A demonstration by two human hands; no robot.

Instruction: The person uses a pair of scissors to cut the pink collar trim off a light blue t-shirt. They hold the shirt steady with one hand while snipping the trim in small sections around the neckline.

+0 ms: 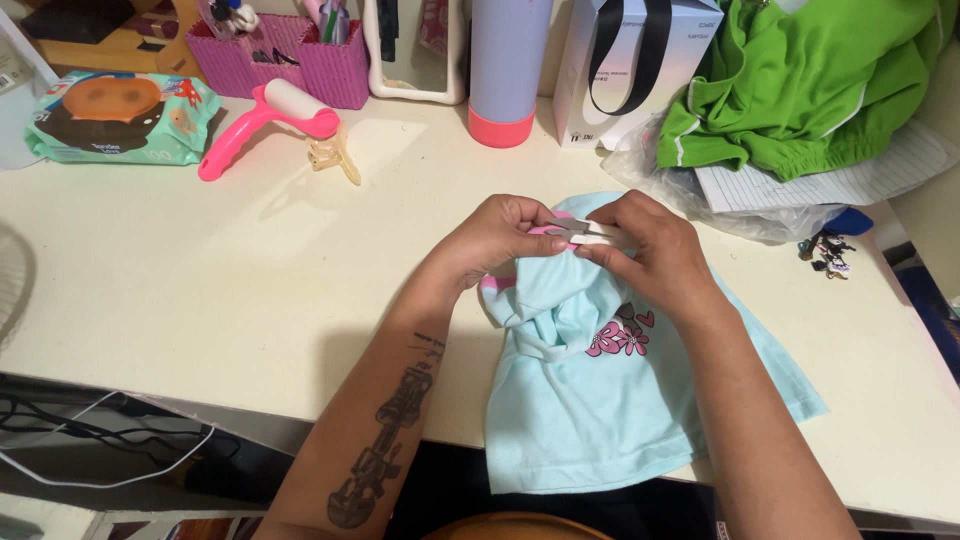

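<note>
1 light-blue shirt [610, 400] w/ pink flower print is lying on the worktop [200, 290], hem hanging over the near edge. Both hands are pinching its bunched top together: left hand [497, 238] & right hand [650, 250], closed on fabric, a small metal tool [580, 231] showing between them. Behind: 1 pink lint roller [265, 118], 1 hair clip [332, 155], 1 wipes pack [120, 117], 1 bottle [508, 70], 1 green garment [810, 80].

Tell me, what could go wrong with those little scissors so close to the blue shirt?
The small metal snips sit pinched between the left hand and right hand, right at the bunched edge of the light blue shirt. They might nick the cloth instead of a thread, or poke a fingertip, since both hands crowd the blades.
</note>
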